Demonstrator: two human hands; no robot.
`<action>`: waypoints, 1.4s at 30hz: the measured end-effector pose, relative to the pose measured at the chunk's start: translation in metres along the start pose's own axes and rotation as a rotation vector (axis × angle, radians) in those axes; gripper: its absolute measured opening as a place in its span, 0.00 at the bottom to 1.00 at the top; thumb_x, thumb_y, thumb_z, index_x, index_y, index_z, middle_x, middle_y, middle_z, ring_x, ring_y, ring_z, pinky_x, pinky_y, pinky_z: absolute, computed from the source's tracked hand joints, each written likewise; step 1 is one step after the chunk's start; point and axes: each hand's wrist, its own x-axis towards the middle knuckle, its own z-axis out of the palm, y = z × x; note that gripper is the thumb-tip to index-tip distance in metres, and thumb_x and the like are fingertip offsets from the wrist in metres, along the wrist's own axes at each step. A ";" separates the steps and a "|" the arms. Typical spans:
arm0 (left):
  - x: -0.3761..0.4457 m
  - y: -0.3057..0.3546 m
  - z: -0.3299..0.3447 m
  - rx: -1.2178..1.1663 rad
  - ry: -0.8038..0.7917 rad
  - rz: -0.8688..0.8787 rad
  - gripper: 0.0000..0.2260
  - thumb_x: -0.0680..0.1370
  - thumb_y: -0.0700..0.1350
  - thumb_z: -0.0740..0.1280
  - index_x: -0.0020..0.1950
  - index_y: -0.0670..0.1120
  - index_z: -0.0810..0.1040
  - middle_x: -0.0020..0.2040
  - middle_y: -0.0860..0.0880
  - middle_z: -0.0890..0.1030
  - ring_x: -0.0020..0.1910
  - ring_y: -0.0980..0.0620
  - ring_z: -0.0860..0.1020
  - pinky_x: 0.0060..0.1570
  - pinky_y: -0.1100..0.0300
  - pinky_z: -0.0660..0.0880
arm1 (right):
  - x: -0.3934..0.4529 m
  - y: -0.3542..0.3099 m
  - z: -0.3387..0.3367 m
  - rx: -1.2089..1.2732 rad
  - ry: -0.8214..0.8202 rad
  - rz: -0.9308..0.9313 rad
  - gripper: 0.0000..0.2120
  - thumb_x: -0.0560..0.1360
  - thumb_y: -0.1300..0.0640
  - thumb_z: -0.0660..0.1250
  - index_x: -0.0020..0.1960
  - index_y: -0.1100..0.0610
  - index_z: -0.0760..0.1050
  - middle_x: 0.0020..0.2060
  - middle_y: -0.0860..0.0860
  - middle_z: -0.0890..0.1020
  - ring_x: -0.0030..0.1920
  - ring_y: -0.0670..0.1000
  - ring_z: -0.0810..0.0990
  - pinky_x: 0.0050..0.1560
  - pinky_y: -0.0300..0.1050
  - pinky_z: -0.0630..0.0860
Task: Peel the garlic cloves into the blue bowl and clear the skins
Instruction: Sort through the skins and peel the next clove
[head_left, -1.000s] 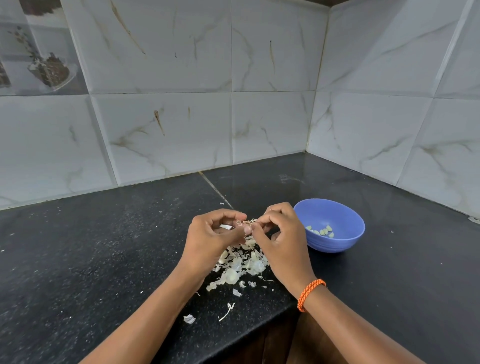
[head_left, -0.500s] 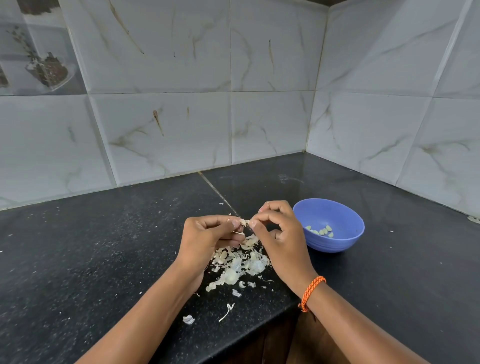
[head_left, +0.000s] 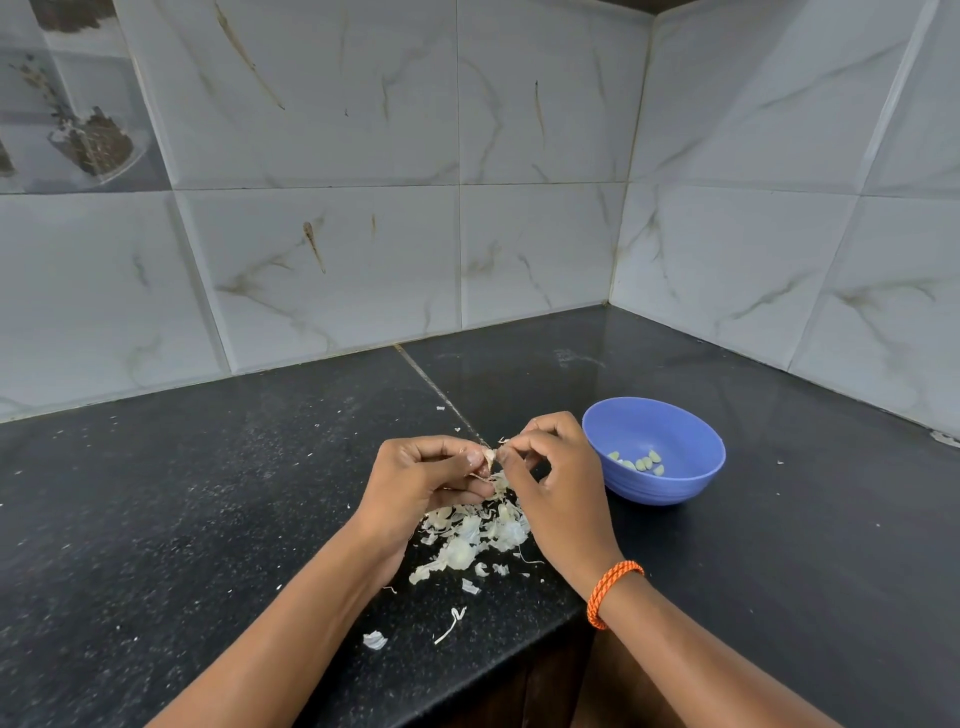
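Note:
My left hand (head_left: 421, 480) and my right hand (head_left: 558, 483) meet above the black counter, both pinching one small garlic clove (head_left: 489, 457) with papery skin sticking out of it. Directly under the hands lies a heap of garlic skins (head_left: 472, 535). A blue bowl (head_left: 675, 488) stands just right of my right hand, with several peeled cloves (head_left: 640, 462) in its bottom. Most of the held clove is hidden by my fingertips.
The black stone counter (head_left: 208, 509) fills a corner with tiled walls (head_left: 519, 234) behind and to the right. Stray skin bits (head_left: 375, 640) lie near the front edge (head_left: 467, 691), which cuts in below my arms. An orange band (head_left: 610, 590) circles my right wrist.
The hands have shifted slightly and stay pinched on the clove; the fingers have worked at its skin. The bowl and the skin heap have not moved.

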 end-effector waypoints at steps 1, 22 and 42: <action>0.000 0.000 0.000 0.001 0.003 -0.005 0.06 0.80 0.39 0.75 0.50 0.37 0.89 0.49 0.33 0.87 0.47 0.39 0.88 0.55 0.49 0.87 | 0.000 0.001 0.000 -0.027 -0.002 -0.009 0.04 0.80 0.56 0.73 0.47 0.53 0.84 0.51 0.43 0.75 0.49 0.46 0.80 0.47 0.45 0.81; 0.000 -0.004 0.004 -0.046 0.065 0.009 0.06 0.81 0.42 0.75 0.53 0.40 0.90 0.50 0.39 0.89 0.48 0.39 0.88 0.58 0.45 0.85 | -0.005 -0.015 -0.002 0.138 0.019 -0.048 0.16 0.79 0.60 0.75 0.63 0.48 0.78 0.45 0.41 0.85 0.47 0.48 0.85 0.41 0.47 0.82; 0.008 -0.004 -0.018 0.975 0.323 0.405 0.05 0.79 0.51 0.76 0.46 0.62 0.86 0.46 0.64 0.83 0.42 0.60 0.78 0.33 0.60 0.68 | 0.048 -0.001 -0.084 -0.344 -0.026 0.046 0.16 0.79 0.61 0.70 0.63 0.47 0.77 0.40 0.41 0.86 0.44 0.46 0.82 0.47 0.51 0.80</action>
